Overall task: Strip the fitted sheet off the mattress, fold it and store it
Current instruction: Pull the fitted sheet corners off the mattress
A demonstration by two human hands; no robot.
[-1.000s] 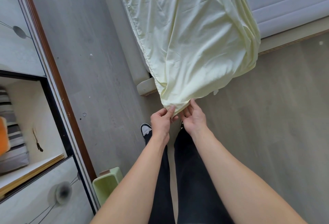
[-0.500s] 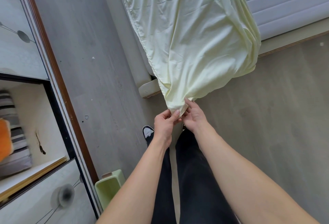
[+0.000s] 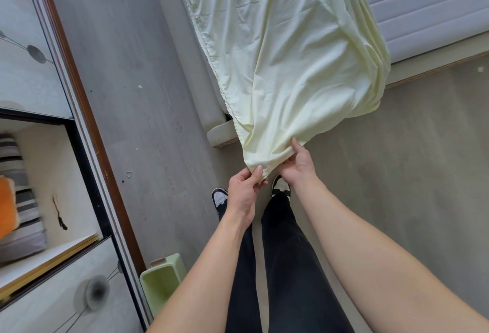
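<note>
- The pale yellow fitted sheet hangs off the corner of the mattress, spreading from 12 o'clock down to a gathered corner near the middle of the view.
- The left hand pinches the lowest tip of the sheet between thumb and fingers, just above the left shoe.
- The right hand grips the sheet's edge just beside the left hand, at about 1 o'clock from it; its thumb lies on the cloth and its fingers curl underneath.
- The two hands are close together but not touching, both clamped on the same bunched corner.
- At 2 o'clock the bare quilted top of the mattress shows grey, resting on a light bed frame whose corner sticks out left of the sheet.
- A green bin stands on the grey floor at 7 o'clock, beside a wardrobe with folded striped bedding inside at 9 o'clock.
</note>
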